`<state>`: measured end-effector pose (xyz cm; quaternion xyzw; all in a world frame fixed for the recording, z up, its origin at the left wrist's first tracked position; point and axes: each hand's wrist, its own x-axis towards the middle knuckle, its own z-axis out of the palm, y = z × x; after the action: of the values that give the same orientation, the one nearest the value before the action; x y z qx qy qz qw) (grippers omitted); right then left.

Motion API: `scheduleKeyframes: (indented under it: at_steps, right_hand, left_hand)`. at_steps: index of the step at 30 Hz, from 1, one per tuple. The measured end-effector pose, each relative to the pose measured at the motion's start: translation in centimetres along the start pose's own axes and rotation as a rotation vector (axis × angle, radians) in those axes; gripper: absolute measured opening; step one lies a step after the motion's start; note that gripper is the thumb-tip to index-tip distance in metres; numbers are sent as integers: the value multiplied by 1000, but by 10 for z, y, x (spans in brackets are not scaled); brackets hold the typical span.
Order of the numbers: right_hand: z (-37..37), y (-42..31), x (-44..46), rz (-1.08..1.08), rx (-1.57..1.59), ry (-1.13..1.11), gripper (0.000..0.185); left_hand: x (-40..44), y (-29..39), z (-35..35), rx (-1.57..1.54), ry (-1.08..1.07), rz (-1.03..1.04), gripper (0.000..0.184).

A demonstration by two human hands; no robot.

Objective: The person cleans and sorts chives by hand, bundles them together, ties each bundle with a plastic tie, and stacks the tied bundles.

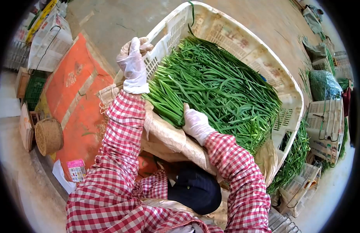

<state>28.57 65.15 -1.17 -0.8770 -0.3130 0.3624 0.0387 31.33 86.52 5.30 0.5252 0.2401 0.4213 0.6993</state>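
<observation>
- Green stalks (211,89): lying heaped inside the white crate (226,33), straight ahead of both arms.
- With the left hand (135,64), right of the orange sheet (77,85): curling gloved fingers at the crate's left rim, thumb pointing up; no telling whether pinching the rim.
- At the heap's left side: pointing pale stem ends toward the left hand, with the long axis running mostly rightward and slanting down the view.
- With the right hand (196,123), just above the woven cloth (187,149): touching the near edge of the stalks, thumb raised against the greenery, other fingers hiding; no telling how tightly closing.
- Judging the step: probably gathering or straightening stalks; calling next for firm, even contact along the stems.
- Farther right: crossing and tangling leaves, making single tips hard to follow.
</observation>
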Motion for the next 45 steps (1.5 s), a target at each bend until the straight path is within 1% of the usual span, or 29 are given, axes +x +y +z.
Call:
scheduleKeyframes:
  at_steps: [4,6,7,8,9,10,12,13,15,16,18,20,22,23,24,26,27,28,30,32,34,36,38,39,40,42,43,44,45]
  right_hand:
    - [-44,41,-31,23,337,-12,68]
    - [-38,80,-44,-88,778,-14,62]
    - [-36,91,-60,-61,1074,-15,63]
    - [-35,104,-71,-119,1030,48,56]
    - [-32,112,-79,-119,1175,38,55]
    - [-32,119,-86,-126,1323,31,55]
    - [-37,118,-99,-175,1352,137,55]
    - [-34,121,-100,-186,1411,161,55]
    - [-33,121,-101,-186,1460,223,55]
    - [-34,122,-102,-194,1462,234,55]
    - [-31,125,-100,-146,1452,266,55]
    - [-22,123,-92,-183,1457,333,58]
    - [-8,120,-82,-150,1149,568,63]
    - [-11,116,-84,-74,752,654,72]
    - [-18,108,-93,21,525,652,85]
    - [-22,108,-99,119,336,494,96]
    - [-33,105,-108,133,294,400,103]
    - [-48,103,-123,230,189,273,95]
    - [-84,111,-154,274,195,175,85]
    - [-101,126,-175,190,897,624,74]
    - [-139,133,-172,175,874,940,82]
    - [-162,141,-149,34,947,733,95]
    - [-161,140,-114,-25,1097,465,106]
    - [-159,136,-97,-87,1040,402,110]
    - [-146,156,-62,-312,994,358,104]
    - [-158,120,-64,-473,1191,242,78]
    - [-157,111,-62,-410,1296,245,61]
    - [-157,105,-61,-346,1397,255,44]
    - [-156,99,-63,-300,1470,355,34]
  left_hand:
    - [-2,4,-1,-18,2,30,23]
    - [-2,5,-1,29,17,64,23]
    - [-4,2,1,-4,-9,46,23]
    - [-5,-4,1,-35,-37,31,23]
    - [-2,-15,-9,33,-146,-61,24]
    - [-4,-19,-6,11,-166,-52,24]
    - [-9,-21,3,-26,-705,-161,44]
    - [-11,-25,0,-557,-632,-723,49]
    - [-19,-32,3,-1072,-507,-1284,55]
    - [-26,-37,7,-500,-915,-1124,62]
    - [-53,-28,20,450,-1360,-595,81]
    - [-66,-35,33,409,-1365,-633,83]
    - [-82,-40,54,88,-1296,-921,78]
    - [-94,-46,68,-124,-1127,-1100,64]
    - [-103,-52,79,-335,-939,-1263,50]
    - [-109,-56,91,-350,-869,-1397,37]
    - [-111,-51,95,-339,-883,-1346,34]
    - [-110,-53,92,-320,-892,-1362,31]
    - [-107,-67,85,-291,-941,-1280,40]
    - [-110,-65,85,-308,-927,-1283,38]
    - [-111,-50,89,-296,-998,-1280,37]
    - [-109,-63,84,-268,-1058,-1173,36]
    - [-106,-57,86,-242,-1173,-1217,46]
    - [-110,-34,93,-247,-1186,-1201,55]
    - [-110,-36,92,-246,-1219,-1143,63]
    - [-109,-25,91,-195,-1217,-1145,69]
    - [-108,-21,94,-169,-1231,-1051,74]
    - [-105,-21,95,-120,-1201,-1036,74]
    - [-104,-22,97,-134,-1137,-956,71]
